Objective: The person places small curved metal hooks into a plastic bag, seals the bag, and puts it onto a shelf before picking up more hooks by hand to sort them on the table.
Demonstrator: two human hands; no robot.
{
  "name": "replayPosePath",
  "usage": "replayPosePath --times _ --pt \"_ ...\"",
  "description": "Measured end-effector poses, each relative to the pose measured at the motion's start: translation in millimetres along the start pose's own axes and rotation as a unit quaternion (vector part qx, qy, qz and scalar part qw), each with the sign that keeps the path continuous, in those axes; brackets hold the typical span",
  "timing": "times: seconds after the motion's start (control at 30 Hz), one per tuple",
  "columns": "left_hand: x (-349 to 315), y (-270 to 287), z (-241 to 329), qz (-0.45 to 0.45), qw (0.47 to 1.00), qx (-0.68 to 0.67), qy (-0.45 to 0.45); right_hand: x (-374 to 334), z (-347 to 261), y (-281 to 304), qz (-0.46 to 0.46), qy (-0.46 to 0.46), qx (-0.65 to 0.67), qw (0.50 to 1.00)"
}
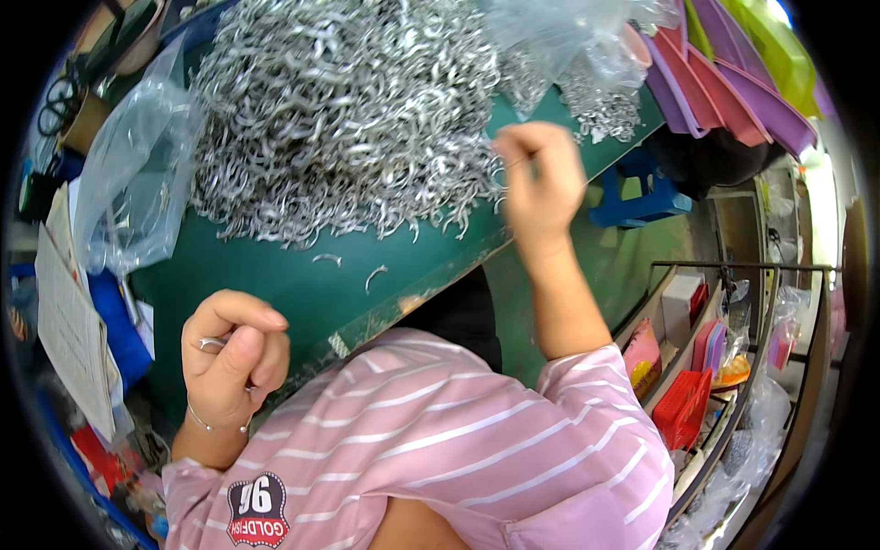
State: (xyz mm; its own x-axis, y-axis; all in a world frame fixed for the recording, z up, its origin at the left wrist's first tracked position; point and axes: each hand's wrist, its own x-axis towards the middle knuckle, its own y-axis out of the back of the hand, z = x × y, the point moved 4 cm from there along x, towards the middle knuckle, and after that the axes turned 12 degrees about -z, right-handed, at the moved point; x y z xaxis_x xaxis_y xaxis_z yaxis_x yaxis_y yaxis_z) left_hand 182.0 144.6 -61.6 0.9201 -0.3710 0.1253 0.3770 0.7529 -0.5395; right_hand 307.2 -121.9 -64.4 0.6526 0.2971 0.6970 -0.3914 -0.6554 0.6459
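Note:
A big heap of small curved silver metal pieces point(344, 119) covers the far part of the green table point(229, 270). My left hand point(236, 353) is over the table's near left part, fingers curled in and thumb against them; whether something small is inside is hidden. A silver band circles one finger, and a thin bracelet is at the wrist. Raised by the heap's right edge, my right hand point(543, 183) is smeared by motion, so its grip does not show. Two loose curved pieces, one of them a thin silver crescent point(376, 278), lie between heap and left hand.
A clear plastic bag point(142, 174) is left of the heap. Further plastic bags point(577, 37) and small silver parts point(605, 110) lie at the far right. Beyond the table edge are purple and pink bins point(715, 82), a blue stool point(637, 194) and a shelf with a red basket point(683, 408).

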Motion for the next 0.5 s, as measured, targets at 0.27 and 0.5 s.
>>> replayPosePath --times 0.27,0.5 --pt "-8 13 -24 0.085 0.988 -0.032 0.123 61 187 87 0.089 -0.142 -0.150 0.974" --pt "1 4 -25 0.070 0.986 -0.055 0.139 85 246 64 -0.184 -0.213 -0.226 0.933"
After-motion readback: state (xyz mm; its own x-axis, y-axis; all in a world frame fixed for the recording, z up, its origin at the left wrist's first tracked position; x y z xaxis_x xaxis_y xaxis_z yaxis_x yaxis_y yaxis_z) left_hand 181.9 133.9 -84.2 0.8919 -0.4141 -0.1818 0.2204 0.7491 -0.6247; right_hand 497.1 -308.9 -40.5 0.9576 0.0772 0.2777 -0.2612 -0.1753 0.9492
